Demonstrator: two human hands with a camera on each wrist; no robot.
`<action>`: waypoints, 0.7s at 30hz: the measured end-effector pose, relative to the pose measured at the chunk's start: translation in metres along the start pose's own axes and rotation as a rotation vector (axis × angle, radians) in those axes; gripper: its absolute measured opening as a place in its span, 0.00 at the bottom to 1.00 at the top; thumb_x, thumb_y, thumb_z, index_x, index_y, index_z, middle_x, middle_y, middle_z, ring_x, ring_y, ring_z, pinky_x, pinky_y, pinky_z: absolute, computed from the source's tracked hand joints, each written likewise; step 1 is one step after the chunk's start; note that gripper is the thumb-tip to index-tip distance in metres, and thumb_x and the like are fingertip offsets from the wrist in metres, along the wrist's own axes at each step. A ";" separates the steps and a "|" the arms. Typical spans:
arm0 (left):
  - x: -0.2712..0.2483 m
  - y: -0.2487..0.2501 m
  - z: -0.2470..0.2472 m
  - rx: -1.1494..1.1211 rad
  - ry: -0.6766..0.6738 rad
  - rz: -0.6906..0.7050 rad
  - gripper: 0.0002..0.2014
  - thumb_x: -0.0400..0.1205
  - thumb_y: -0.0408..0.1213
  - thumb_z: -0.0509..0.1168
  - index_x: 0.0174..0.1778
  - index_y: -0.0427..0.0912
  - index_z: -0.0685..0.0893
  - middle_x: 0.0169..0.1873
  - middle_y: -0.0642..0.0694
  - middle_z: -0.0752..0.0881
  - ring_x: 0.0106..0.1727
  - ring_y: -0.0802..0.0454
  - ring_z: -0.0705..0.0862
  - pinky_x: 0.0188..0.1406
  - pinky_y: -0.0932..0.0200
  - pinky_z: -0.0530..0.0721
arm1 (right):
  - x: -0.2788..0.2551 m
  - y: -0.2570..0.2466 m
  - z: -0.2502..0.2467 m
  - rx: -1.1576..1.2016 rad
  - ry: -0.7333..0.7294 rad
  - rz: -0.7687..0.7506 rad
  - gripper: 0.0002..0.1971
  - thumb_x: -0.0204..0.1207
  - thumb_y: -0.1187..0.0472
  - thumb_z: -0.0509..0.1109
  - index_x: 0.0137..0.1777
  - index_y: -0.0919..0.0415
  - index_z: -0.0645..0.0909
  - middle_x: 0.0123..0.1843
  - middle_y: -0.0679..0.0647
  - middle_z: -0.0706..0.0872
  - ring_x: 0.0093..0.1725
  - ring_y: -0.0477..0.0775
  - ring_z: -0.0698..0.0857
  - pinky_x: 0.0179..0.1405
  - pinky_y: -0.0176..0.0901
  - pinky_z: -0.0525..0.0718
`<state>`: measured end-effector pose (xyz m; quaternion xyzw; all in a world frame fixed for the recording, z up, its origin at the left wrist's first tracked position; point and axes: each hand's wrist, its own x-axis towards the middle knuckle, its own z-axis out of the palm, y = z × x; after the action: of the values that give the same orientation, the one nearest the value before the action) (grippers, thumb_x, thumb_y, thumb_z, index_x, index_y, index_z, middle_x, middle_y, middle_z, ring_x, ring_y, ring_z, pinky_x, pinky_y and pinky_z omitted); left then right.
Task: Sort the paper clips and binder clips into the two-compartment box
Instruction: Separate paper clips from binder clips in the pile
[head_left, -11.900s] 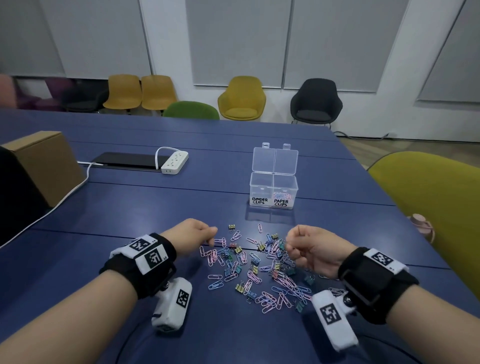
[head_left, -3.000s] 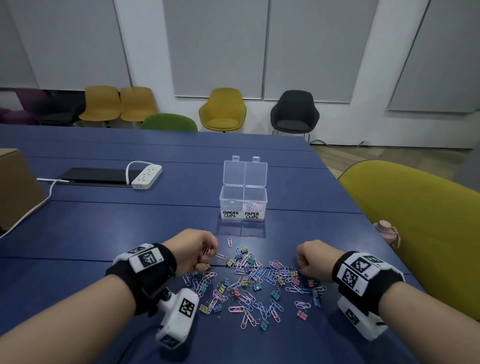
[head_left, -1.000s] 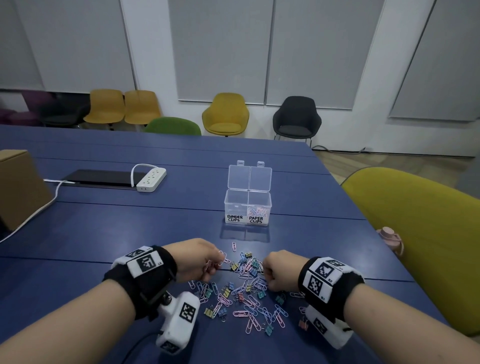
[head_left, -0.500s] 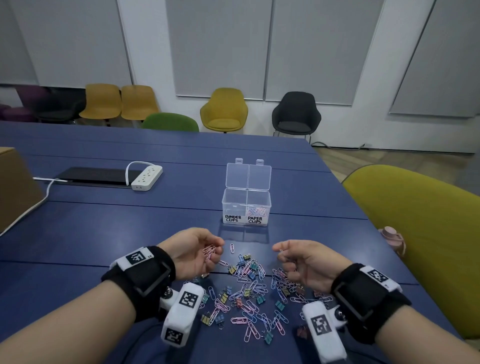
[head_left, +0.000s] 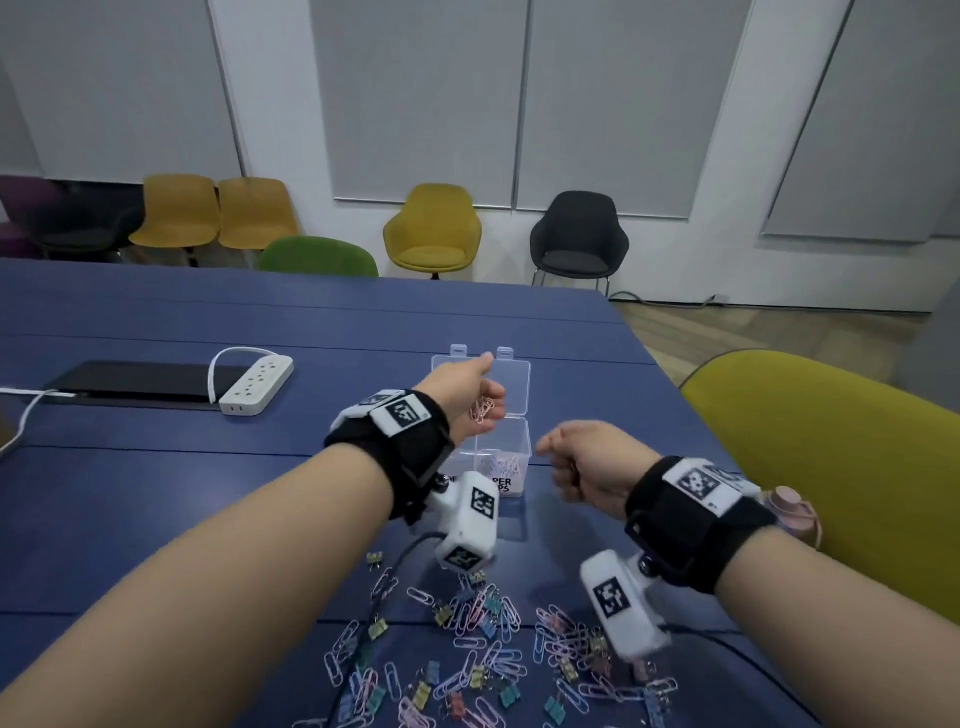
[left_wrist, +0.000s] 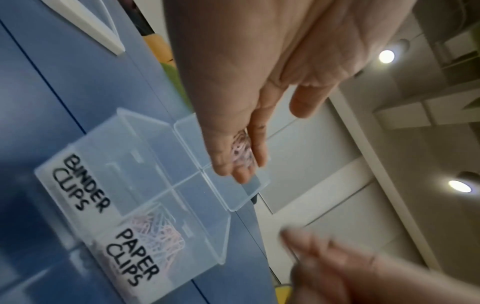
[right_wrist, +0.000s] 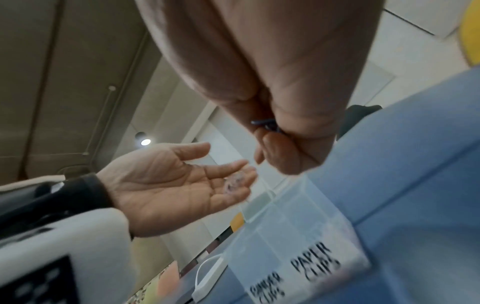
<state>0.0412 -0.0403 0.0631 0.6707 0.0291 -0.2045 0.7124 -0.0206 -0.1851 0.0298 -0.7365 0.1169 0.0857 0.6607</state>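
Observation:
A clear two-compartment box (head_left: 506, 447) stands open on the blue table, labelled BINDER CLIPS and PAPER CLIPS (left_wrist: 130, 255). Pink paper clips (left_wrist: 161, 232) lie in the right compartment. My left hand (head_left: 475, 392) hovers over the box with straight fingers, palm tilted, and a bunch of pink paper clips (head_left: 483, 411) lying on the fingers (right_wrist: 228, 183). My right hand (head_left: 569, 457) is curled in a fist just right of the box, and a small dark blue clip (right_wrist: 265, 123) shows in its grip. A mixed pile of clips (head_left: 467, 654) lies near the table's front edge.
A white power strip (head_left: 257, 384) and a flat black device (head_left: 135, 382) lie at the left. A yellow-green chair (head_left: 831, 467) stands close on the right, with a pink object (head_left: 795, 512) beside it. More chairs line the back wall.
Both hands have lifted off the clip pile and moved forward to the box. The left hand now holds its palm out over the box with the paper clips.

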 end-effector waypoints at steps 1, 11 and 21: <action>0.008 0.000 0.002 -0.033 0.028 0.011 0.24 0.88 0.51 0.51 0.33 0.37 0.74 0.31 0.41 0.75 0.30 0.49 0.74 0.32 0.59 0.70 | 0.010 -0.008 0.004 -0.008 0.053 -0.063 0.16 0.79 0.76 0.45 0.38 0.62 0.72 0.25 0.54 0.63 0.22 0.49 0.62 0.20 0.33 0.60; 0.007 -0.016 -0.022 0.067 0.130 0.163 0.19 0.87 0.49 0.53 0.41 0.40 0.81 0.40 0.44 0.85 0.44 0.49 0.82 0.50 0.53 0.76 | 0.056 -0.035 0.038 -0.281 0.086 -0.276 0.11 0.85 0.57 0.53 0.49 0.63 0.73 0.42 0.57 0.82 0.46 0.58 0.79 0.56 0.54 0.77; -0.048 -0.065 -0.061 0.718 -0.192 0.152 0.05 0.80 0.29 0.66 0.39 0.40 0.81 0.32 0.45 0.84 0.23 0.61 0.81 0.26 0.67 0.80 | -0.003 0.014 0.007 -0.796 0.053 -0.379 0.04 0.78 0.60 0.65 0.41 0.56 0.79 0.40 0.50 0.83 0.44 0.52 0.81 0.46 0.39 0.77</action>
<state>-0.0097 0.0293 0.0110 0.8556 -0.1613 -0.2100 0.4448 -0.0270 -0.1792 0.0160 -0.9440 -0.0453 -0.0175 0.3263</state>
